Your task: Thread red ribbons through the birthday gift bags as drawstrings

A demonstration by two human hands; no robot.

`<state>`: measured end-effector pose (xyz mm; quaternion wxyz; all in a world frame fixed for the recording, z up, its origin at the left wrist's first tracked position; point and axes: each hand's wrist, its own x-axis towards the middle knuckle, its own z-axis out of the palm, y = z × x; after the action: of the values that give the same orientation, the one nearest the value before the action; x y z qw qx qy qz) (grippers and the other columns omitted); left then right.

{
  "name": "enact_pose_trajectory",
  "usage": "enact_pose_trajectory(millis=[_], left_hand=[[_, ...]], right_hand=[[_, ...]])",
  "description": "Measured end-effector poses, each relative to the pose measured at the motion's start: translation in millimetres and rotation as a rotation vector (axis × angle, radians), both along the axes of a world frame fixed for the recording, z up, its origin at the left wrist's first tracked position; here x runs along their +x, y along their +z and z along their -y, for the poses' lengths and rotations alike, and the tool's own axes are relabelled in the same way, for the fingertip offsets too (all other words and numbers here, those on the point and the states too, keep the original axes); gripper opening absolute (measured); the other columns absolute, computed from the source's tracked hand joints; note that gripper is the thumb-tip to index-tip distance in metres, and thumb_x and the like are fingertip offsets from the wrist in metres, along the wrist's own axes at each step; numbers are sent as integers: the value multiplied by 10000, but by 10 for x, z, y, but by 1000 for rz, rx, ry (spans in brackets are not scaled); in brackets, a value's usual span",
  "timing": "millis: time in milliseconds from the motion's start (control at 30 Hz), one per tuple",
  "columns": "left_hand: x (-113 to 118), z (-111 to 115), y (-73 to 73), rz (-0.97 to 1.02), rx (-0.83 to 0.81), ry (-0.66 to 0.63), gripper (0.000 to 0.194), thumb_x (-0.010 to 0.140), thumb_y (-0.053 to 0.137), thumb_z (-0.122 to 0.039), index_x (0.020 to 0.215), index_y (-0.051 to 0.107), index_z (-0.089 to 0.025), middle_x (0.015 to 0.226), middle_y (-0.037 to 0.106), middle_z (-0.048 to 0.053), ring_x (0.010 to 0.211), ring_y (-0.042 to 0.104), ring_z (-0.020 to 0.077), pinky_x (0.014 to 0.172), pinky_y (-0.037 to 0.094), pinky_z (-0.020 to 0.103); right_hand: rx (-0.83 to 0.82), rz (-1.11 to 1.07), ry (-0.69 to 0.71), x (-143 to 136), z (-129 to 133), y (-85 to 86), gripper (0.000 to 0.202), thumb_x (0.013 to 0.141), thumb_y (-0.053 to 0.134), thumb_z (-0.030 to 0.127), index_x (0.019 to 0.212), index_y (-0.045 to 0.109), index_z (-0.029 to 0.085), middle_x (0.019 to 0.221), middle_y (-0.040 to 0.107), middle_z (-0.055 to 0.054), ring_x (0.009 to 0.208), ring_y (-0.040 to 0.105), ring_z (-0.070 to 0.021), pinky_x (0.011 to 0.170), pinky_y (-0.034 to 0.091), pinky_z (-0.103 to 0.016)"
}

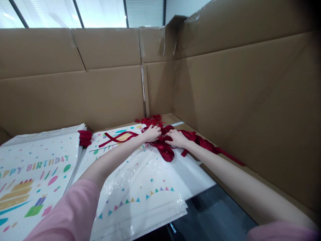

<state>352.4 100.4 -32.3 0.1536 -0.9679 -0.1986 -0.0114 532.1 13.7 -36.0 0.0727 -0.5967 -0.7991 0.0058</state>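
Both of my hands reach to a tangled pile of dark red ribbon (167,154) near the box corner. With curled fingers, my left hand (152,133) grips ribbon on the pile's left side. Close by on the right, my right hand (177,138) has its fingers bent round strands of the same ribbon. Beneath the pile lies a stack of glossy white printed bags (140,180) with coloured bunting and dots. One loose ribbon tail (117,138) trails left across the bags. More red ribbon (208,144) stretches right along the cardboard wall.
Tall cardboard walls (107,97) close off the back and right (245,100). A second stack of "Happy Birthday" sheets (52,140) stands at left, with a folded red ribbon bundle (85,138) at its edge. Small red trimmings (152,119) lie in the back corner. A dark surface (220,211) shows lower right.
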Motion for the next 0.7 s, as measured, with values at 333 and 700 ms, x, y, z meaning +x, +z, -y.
enact_pose_trajectory(millis=[333, 700], left_hand=[[-94, 120, 926, 346, -415, 14, 179, 831, 493, -319, 905, 577, -179, 903, 613, 21, 900, 522, 185, 818, 358, 324], [-306, 166, 1429, 414, -752, -76, 255, 738, 549, -277, 954, 588, -145, 849, 627, 23, 736, 569, 143, 652, 434, 254]], right_hand=[[86, -642, 99, -101, -106, 323, 221, 765, 524, 326, 898, 553, 152, 857, 613, -50, 776, 551, -196, 689, 413, -277], [98, -737, 151, 45, -48, 1250, 174, 637, 597, 308, 692, 529, 157, 610, 447, 43, 582, 425, -109, 536, 300, -228]])
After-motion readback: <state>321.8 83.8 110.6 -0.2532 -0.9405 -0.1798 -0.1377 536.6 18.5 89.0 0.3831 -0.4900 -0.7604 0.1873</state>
